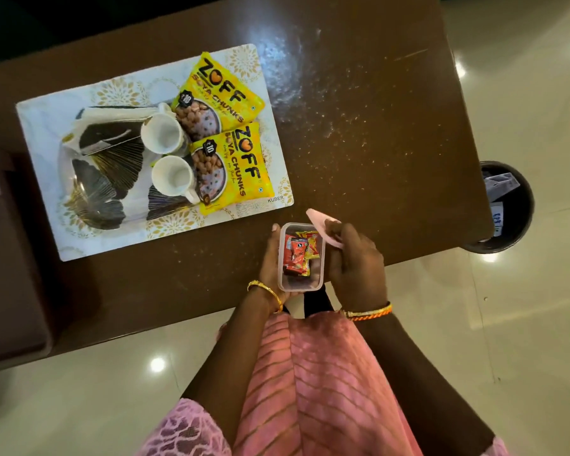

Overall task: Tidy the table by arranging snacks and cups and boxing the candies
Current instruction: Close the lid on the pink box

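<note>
At table's near edge, left hand (272, 258) cups clear plastic candy box (300, 258), red and yellow wrapped candies (299, 255) inside. Right hand (352, 258) pinches pink lid (323, 225), not yet fitted. Two yellow snack packets (234, 153) and two white cups (165, 153) sit arranged on patterned placemat (46, 126). Judged left: closing.

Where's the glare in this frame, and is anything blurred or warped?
Head view: glare washes the table beyond the yellow snack packets, and lamp reflections dot the floor. Wide-angle warp bends the table edges. The pink lid in the right hand looks soft; the candies stay readable.
</note>
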